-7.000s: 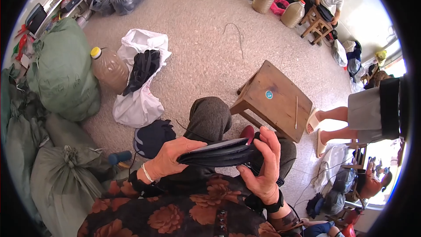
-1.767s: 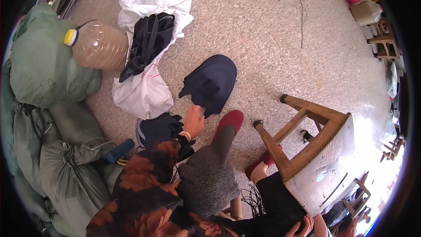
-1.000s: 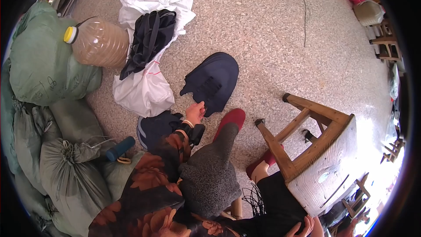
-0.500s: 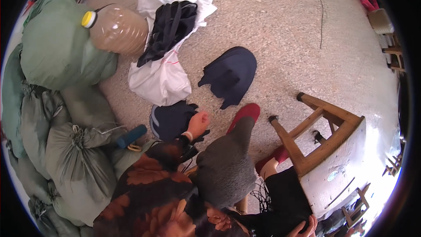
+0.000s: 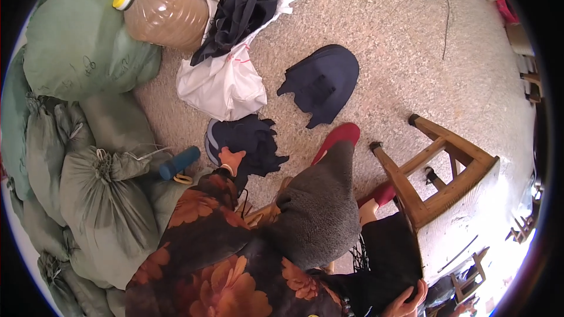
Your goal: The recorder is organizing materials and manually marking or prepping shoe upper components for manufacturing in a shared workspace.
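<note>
Navy fabric pieces (image 5: pixel 254 140) lie beneath the left hand (image 5: pixel 232 159), its fingers slightly parted, grip unclear; ahead-right of them speckled floor (image 5: pixel 376 35) spreads wide. The right hand (image 5: pixel 406 302) curls loosely beside the stool's (image 5: pixel 455 238) edge, hold unclear.

Clock read from my knee (image 5: pixel 320 208). At 12, flat on the floor (image 5: pixel 376 70): fabric panels (image 5: pixel 322 79), just beyond my shoe (image 5: pixel 341 136). At 10 to 11: fabric heap (image 5: pixel 249 138), my left hand (image 5: pixel 232 158) over its near-left edge. At 11, past the heap: bag (image 5: pixel 226 91), cloth bundle (image 5: pixel 244 14) on top, jug (image 5: pixel 167 14) just to its left. At 10, beyond: large sack (image 5: pixel 82 41). At 9: tied sack (image 5: pixel 108 220); roll (image 5: pixel 179 163) between it and the heap. At 1, far off: cord (image 5: pixel 447 17). At 3: stool (image 5: pixel 455 191), tilted. At 4 to 5: my right hand (image 5: pixel 408 302), beside its seat.
</note>
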Available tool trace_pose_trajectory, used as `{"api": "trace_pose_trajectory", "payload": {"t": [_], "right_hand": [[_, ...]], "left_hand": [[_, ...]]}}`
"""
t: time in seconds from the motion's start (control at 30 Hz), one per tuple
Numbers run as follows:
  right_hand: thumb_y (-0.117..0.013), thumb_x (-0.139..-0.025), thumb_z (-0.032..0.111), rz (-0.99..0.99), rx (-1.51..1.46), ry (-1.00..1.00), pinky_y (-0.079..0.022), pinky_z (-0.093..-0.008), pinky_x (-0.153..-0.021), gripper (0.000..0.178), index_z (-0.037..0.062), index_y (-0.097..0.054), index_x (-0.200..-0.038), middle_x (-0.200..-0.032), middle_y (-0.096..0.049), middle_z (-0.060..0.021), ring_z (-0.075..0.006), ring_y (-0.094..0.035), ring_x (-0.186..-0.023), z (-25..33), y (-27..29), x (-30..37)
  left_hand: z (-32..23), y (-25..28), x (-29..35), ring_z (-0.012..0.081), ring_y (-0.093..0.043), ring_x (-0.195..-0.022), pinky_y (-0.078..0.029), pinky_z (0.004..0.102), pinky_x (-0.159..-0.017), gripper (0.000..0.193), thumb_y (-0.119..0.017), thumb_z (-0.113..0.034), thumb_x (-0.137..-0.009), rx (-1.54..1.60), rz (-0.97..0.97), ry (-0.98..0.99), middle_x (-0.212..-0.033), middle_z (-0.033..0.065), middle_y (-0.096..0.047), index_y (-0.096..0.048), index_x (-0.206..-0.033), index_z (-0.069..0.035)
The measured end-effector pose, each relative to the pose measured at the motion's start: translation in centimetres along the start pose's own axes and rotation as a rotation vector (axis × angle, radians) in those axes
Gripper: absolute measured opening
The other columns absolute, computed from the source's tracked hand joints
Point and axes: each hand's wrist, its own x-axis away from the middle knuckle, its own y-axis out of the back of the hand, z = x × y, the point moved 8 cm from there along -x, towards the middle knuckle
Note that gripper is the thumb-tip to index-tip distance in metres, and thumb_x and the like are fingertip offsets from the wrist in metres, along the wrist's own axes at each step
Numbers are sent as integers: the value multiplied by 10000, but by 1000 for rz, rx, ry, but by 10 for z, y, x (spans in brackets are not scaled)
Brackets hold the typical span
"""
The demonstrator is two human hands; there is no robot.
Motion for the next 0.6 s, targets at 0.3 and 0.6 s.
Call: {"api": "trace_pose_trajectory", "payload": {"t": [0.3,0.6], "right_hand": [[-639,-934,181,52,10,-44,-490,-482,-909,252,-56,-698,-997,-1031,-681,-206,-359,-628,-967,10,-11,-3],[-629,-926,158,54,58,-13,-509,-488,-879,249,-77,-687,-981,-1001,-683,-219,-373,-635,-929,12,-13,-6]], "left_hand": [[110,-48,-10,304,-583,-1184,-465,379,-1000,830,-788,-544,-766,667,117,327,-1366,128,-579,-563,-1352,-1],[97,-91,8,311,-605,-1103,-515,427,-877,830,-764,-592,-780,1310,320,441,-1307,80,-614,-536,-1385,-71]]}}
